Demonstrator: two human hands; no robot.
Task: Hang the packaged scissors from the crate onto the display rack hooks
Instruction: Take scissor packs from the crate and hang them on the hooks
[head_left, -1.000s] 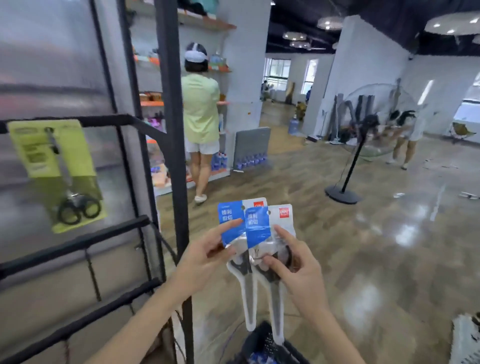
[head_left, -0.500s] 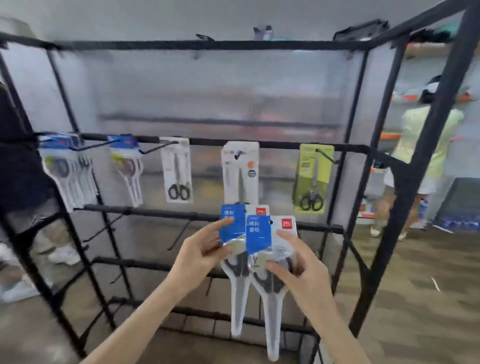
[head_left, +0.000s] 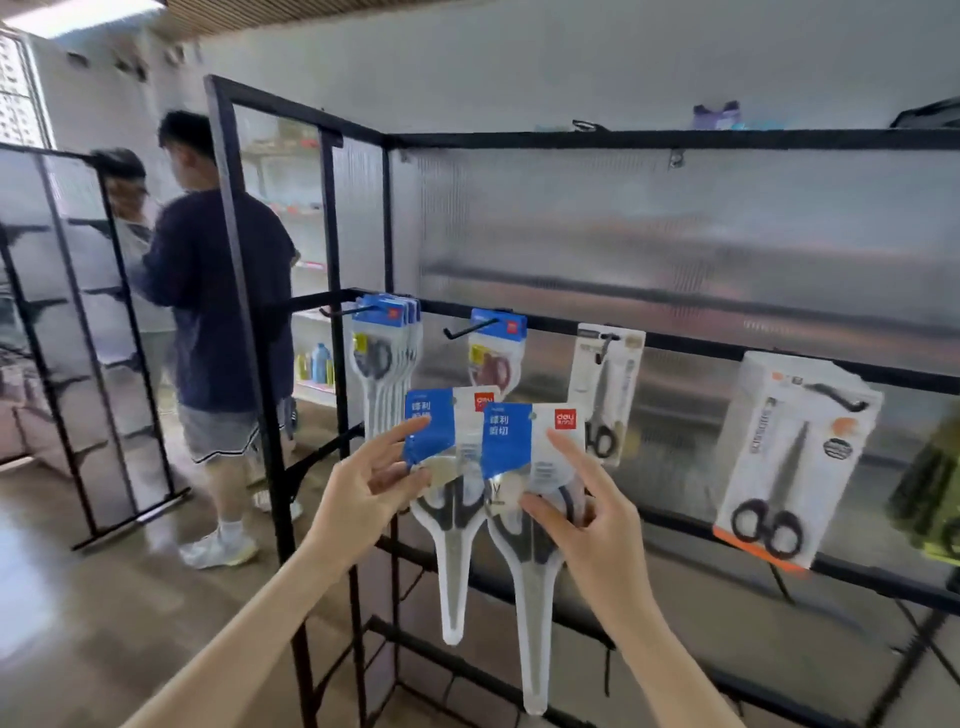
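Frosted panels back the black display rack (head_left: 675, 139) that now fills my view, where a second ago I was looking out over an open wooden floor and, half a second ago, at the rack square-on; since then my view has swung left, so its corner post and a second rack (head_left: 78, 332) come in, with two people (head_left: 218, 312) standing between them. Along the rail I see a thick bunch of blue-carded scissors (head_left: 384, 353) on the leftmost hook, one blue-carded pack (head_left: 496, 353) on the next hook, then a white-carded pair (head_left: 605, 389) and a larger white pack with an orange base (head_left: 789, 457). My grip has not changed: my left hand (head_left: 363, 493) pinches the left packaged scissors (head_left: 452, 467) at its blue card, thumb in front, and my right hand (head_left: 587, 514) pinches the right packaged scissors (head_left: 530, 519) near the handles, index finger raised along the card. Both packs hang upright, tips down, side by side and slightly overlapping, in front of the rack and below the hooks, on no hook. Each has a blue-and-white header with a red logo, dark handles and a clear tapering blister.
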